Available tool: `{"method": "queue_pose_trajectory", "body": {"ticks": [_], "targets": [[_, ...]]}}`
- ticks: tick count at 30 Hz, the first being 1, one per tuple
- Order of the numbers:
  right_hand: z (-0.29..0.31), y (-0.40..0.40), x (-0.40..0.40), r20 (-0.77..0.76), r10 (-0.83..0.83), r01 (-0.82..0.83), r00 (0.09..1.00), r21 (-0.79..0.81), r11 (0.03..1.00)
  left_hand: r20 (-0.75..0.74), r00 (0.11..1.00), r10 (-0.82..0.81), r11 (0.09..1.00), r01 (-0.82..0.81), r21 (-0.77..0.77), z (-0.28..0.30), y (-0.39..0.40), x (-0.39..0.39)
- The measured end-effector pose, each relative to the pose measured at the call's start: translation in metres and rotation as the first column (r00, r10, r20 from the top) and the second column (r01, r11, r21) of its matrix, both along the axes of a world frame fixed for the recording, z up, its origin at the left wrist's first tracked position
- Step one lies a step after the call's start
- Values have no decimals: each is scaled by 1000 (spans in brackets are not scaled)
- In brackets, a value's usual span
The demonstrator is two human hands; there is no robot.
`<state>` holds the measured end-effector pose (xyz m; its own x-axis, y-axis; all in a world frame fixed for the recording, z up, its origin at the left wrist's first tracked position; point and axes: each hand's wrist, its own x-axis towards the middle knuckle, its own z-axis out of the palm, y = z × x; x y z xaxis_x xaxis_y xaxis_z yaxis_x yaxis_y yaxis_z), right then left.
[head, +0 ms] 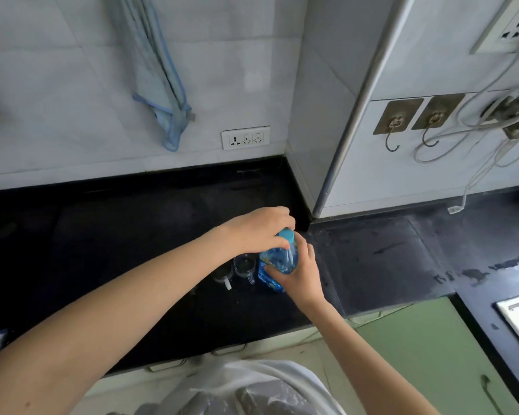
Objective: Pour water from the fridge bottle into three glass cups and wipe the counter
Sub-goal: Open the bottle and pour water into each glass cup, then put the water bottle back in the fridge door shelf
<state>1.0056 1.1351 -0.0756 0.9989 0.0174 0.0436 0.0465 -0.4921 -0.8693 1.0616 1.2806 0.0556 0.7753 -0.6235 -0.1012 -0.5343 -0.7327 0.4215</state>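
We've got the bottle (277, 260) standing mid-worktop (102, 235) near the wall corner — right hand (297, 272) wrapped round its body, left hand (258, 230) pinching the blue cap (286, 235). Two glass cups (235, 269) sit just beside it.

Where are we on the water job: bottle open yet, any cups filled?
Done: the bottle stands on the black counter beside the glass cups; I can make out only two. In hand: the right hand grips the bottle's body and the left hand holds its blue cap, still on. Left: pouring; cup fill is unclear. Wiping waits; the blue cloth hangs on the wall.
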Motion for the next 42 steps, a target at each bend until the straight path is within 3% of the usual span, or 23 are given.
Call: {"method": "queue_pose_trajectory", "body": {"ticks": [3, 6, 9, 13, 22, 31, 38, 42], "targets": [[0, -6, -1, -47, -26, 28, 999, 40, 999, -67, 983, 168, 961, -179, -209, -16, 1, -13], [1, -11, -1, -78, -49, 55, 996, 68, 996, -218, 923, 318, 837, -381, -394, -26, -1, -22], [7, -20, 6, -92, -15, 24, 996, 95, 995, -344, 831, 437, 696, -555, -456, -27, 1, -25], [21, -32, 17, -96, 52, -41, 994, 108, 993, -396, 752, 527, 569, -658, -493, -23, 15, -30], [110, -21, 46, 55, 170, -178, 984, 244, 953, -391, 691, 608, 385, -687, -617, 0, 57, -48], [215, 64, 51, 217, 384, -438, 898, 332, 836, -423, 687, 591, 199, -633, -748, 36, 105, -92], [240, 164, -2, 225, 567, -606, 792, 403, 686, -425, 641, 639, 99, -617, -781, 46, 163, -172], [236, 222, -53, 201, 674, -684, 711, 421, 596, -424, 565, 708, 49, -638, -768, 37, 200, -236]]}}
